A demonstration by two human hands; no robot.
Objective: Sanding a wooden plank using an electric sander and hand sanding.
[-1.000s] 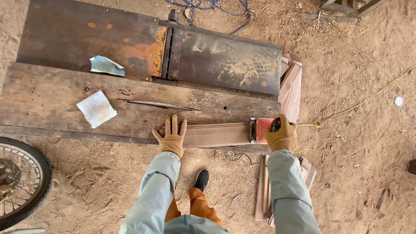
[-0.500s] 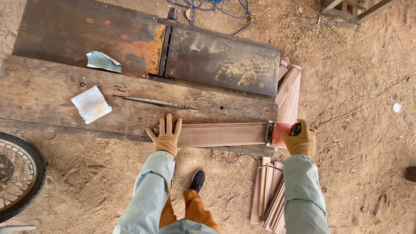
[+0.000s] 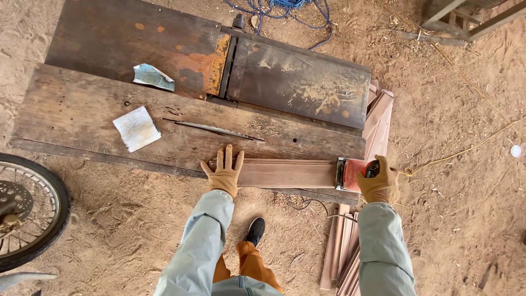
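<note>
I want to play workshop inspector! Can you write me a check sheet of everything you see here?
Surface: worn wooden bench with rusty metal plates behind it, on sandy ground.
Job's things: long wooden strip lying flat on the bench; red sander at its right end.
Clutter: two sheets of sandpaper; a thin blade.
Grippers: left hand, gloved, pressed flat on the strip; right hand, gloved, gripping the sander.
Cables: yellow cord on the ground; blue rope behind the bench.
Surroundings: stack of wooden strips on the ground; a wheel at left.
</note>
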